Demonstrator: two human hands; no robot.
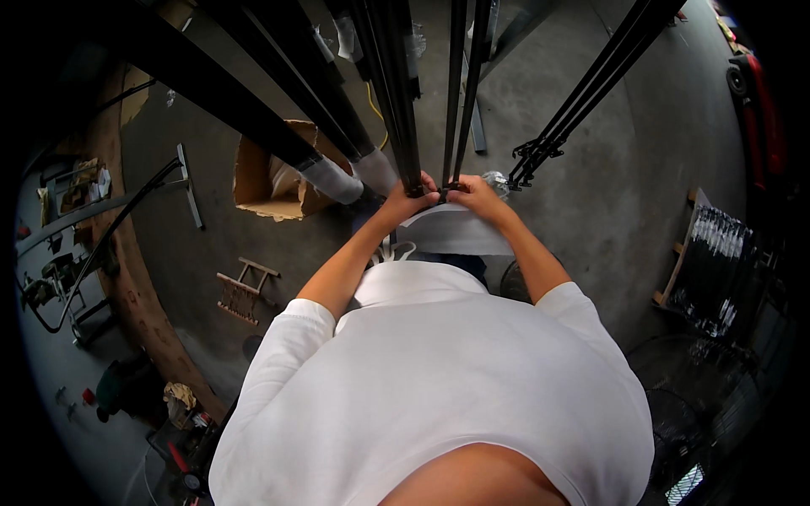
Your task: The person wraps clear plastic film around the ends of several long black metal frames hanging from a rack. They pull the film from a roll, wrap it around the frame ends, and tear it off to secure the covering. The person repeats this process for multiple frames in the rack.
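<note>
I am watching the left hand and right hand pinching the lower ends of thin black rods over white wrapping | progress: two thick poles wearing white end wraps already (others looking bare) | hidden: fingertips, rod tips, fastening, all blurring together | cardboard box lying on the floor to the left.

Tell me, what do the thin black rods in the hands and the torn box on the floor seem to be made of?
The black rods look like metal or perhaps carbon tube: thin, straight, dark and slightly glossy. Both hands, left and right, grip them. The box looks like brown cardboard: matt, with ragged torn edges.
</note>
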